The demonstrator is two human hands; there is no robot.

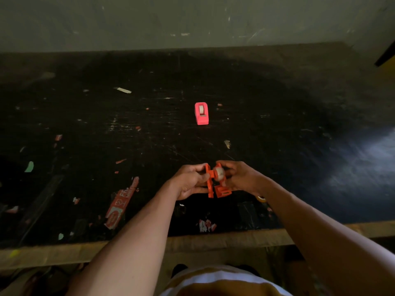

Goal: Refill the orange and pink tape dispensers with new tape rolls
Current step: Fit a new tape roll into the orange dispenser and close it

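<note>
I hold the orange tape dispenser (215, 186) above the near part of the black table, split open into two halves. My left hand (190, 180) grips its left half. My right hand (237, 176) holds the right half, fingers around a pale tape roll (219, 173) sitting between the halves. The pink tape dispenser (201, 113) stands alone farther back near the table's middle, with a whitish roll visible in its top slot.
The black table top (277, 116) is scratched and dotted with torn label scraps, a red one (121, 204) left of my forearm. A small pale ring-like object (261, 198) peeks out under my right wrist. The wooden front edge (213, 240) runs below; a grey wall (192, 22) stands behind.
</note>
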